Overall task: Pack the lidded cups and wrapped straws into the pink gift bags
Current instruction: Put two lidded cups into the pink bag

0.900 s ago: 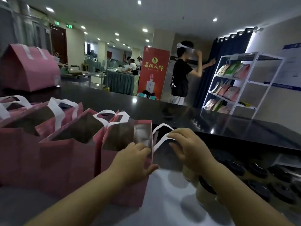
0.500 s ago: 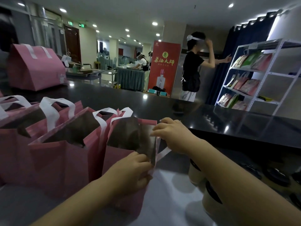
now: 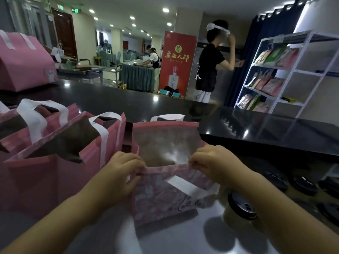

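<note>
Head view: pink gift bag [image 3: 165, 195] on table [image 3: 110, 235], interior dim, contents unclear. Left hand [image 3: 122, 173], right hand [image 3: 213, 162] fingers pinched on near rim, mouth now wider. Lidded cup [image 3: 238, 209] beside, partly arm-hidden.

Right of the right hand [image 3: 214, 164], a row of black-lidded paper cups [image 3: 302, 186] blurs into shadow and runs off the frame edge; the right forearm covers part of the nearest cream cup [image 3: 236, 213]; left of the left hand [image 3: 122, 173], pink fabric gift bags [image 3: 45, 173] are cropped, their contents unseen
</note>
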Action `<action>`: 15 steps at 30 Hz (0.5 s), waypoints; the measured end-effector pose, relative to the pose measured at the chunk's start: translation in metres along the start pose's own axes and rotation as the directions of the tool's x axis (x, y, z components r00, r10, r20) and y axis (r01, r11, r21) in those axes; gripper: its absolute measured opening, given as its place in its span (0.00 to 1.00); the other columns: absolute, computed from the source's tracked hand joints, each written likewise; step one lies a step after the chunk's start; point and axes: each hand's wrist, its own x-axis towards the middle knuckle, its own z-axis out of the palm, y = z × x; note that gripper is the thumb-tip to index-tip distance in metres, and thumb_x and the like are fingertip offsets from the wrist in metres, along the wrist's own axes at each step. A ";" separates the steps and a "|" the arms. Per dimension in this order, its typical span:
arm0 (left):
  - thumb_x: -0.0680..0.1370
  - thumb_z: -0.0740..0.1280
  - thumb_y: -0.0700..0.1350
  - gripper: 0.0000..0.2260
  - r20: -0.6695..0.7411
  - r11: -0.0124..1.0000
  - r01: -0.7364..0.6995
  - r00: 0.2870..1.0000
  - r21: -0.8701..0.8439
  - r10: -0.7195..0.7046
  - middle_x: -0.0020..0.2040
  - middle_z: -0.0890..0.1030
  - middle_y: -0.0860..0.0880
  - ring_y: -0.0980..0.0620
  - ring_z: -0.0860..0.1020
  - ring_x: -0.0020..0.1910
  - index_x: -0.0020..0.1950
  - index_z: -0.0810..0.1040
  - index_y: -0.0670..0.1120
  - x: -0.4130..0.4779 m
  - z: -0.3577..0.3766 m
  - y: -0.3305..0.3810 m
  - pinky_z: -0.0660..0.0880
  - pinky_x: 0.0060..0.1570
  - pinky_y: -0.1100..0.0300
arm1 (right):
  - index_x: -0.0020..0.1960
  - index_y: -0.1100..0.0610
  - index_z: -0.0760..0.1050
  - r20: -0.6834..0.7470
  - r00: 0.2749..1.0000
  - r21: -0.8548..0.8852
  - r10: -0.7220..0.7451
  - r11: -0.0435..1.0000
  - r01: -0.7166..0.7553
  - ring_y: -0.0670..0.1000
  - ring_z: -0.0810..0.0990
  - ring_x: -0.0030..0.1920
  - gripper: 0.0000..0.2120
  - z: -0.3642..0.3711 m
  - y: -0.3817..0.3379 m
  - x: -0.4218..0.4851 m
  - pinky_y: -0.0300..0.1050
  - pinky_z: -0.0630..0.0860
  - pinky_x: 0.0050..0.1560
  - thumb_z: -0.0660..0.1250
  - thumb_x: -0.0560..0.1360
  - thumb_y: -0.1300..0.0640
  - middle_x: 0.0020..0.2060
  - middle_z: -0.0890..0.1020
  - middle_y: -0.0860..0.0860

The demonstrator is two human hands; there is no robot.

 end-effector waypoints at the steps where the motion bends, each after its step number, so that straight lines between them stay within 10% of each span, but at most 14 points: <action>1: 0.64 0.76 0.33 0.13 -0.007 1.000 0.018 1.000 0.009 -0.018 0.46 0.80 0.51 0.49 0.75 0.44 0.46 0.81 0.45 0.001 0.001 -0.003 0.72 0.43 0.59 | 0.47 0.55 0.82 -0.019 1.000 0.016 -0.004 1.000 0.005 0.55 0.79 0.42 0.06 0.001 -0.005 -0.003 0.54 0.76 0.39 0.67 0.75 0.56 0.41 0.83 0.50; 15: 0.68 0.74 0.38 0.11 -0.085 0.999 0.051 0.995 0.015 -0.050 0.46 0.81 0.48 0.48 0.75 0.47 0.49 0.82 0.43 0.031 -0.020 0.015 0.70 0.47 0.54 | 0.51 0.54 0.81 -0.200 0.933 0.397 0.301 0.895 -0.203 0.42 0.78 0.44 0.08 -0.030 -0.022 -0.030 0.43 0.77 0.45 0.69 0.74 0.53 0.43 0.81 0.44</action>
